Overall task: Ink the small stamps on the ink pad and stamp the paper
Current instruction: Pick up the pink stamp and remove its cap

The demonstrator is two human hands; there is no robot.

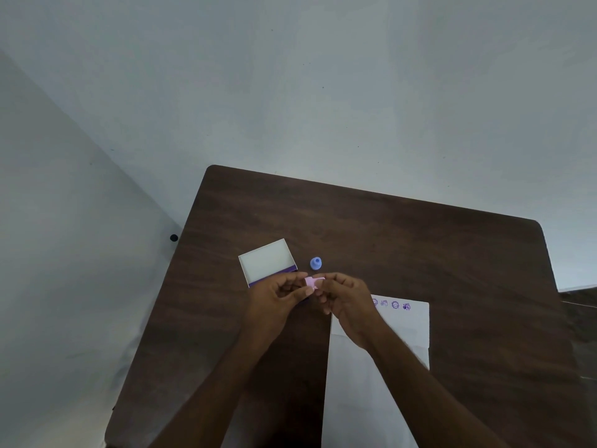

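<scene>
A: What is being held?

B: A small pink stamp (314,282), pale and blocky, with a lighter top face. It sits between both hands above the tabletop (420,240), roughly at its middle. The left hand (277,297) pinches it from the left, thumb and fingertips closed on it; the right hand (347,300) grips its right end the same way. Much of the stamp is hidden by the fingers, so its printing face cannot be made out.

A: Any other stamps?

B: One more, a blue stamp (316,263), round with a narrower knob on top, standing alone on the wood just beyond the hands, toward the far edge. So two stamps in all: one pink, one blue.

A: And the box?

B: One open white box (267,261) with a purple side wall, lying left of the blue stamp and touching nothing but the table. Its inside looks plain white. Whether it is the ink pad I cannot tell.

A: The paper?

B: One white paper (407,328) reaching from the near edge up under the right forearm. Along its far edge runs a row of four purple prints (394,304), round little figures; the leftmost is partly covered by the right hand
</scene>
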